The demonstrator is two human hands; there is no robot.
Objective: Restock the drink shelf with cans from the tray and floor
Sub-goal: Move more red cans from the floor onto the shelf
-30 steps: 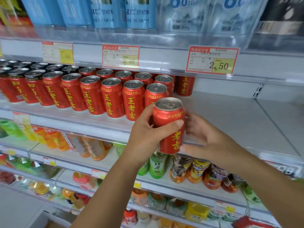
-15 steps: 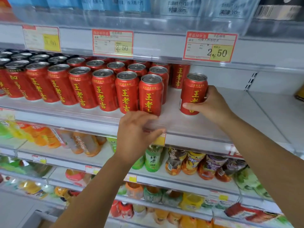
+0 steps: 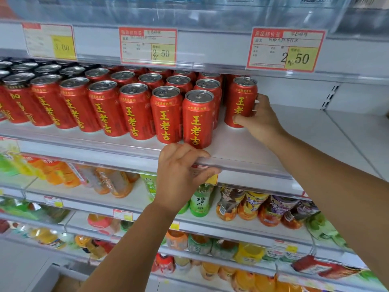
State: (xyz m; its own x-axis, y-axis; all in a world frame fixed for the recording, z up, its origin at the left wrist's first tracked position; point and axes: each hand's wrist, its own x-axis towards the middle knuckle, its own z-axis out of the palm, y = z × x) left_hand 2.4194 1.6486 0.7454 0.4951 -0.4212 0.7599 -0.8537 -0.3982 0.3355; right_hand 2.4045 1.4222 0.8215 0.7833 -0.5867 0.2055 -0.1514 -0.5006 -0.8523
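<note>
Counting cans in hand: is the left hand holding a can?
No, the left hand grips the shelf edge; only the right hand holds a red can.

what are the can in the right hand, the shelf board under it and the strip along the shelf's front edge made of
The can that the right hand grips: likely aluminium, with glossy red print and a bare silvery lid with a pull tab. The shelf board: probably painted metal, flat matte white. The front strip that the left hand holds: clear plastic, see-through with glare lines.

Price tags [image 3: 147, 46] on the upper rail [image 3: 210, 49], bottled teas [image 3: 201, 201] below — pale floor [image 3: 16, 270], even light
</note>
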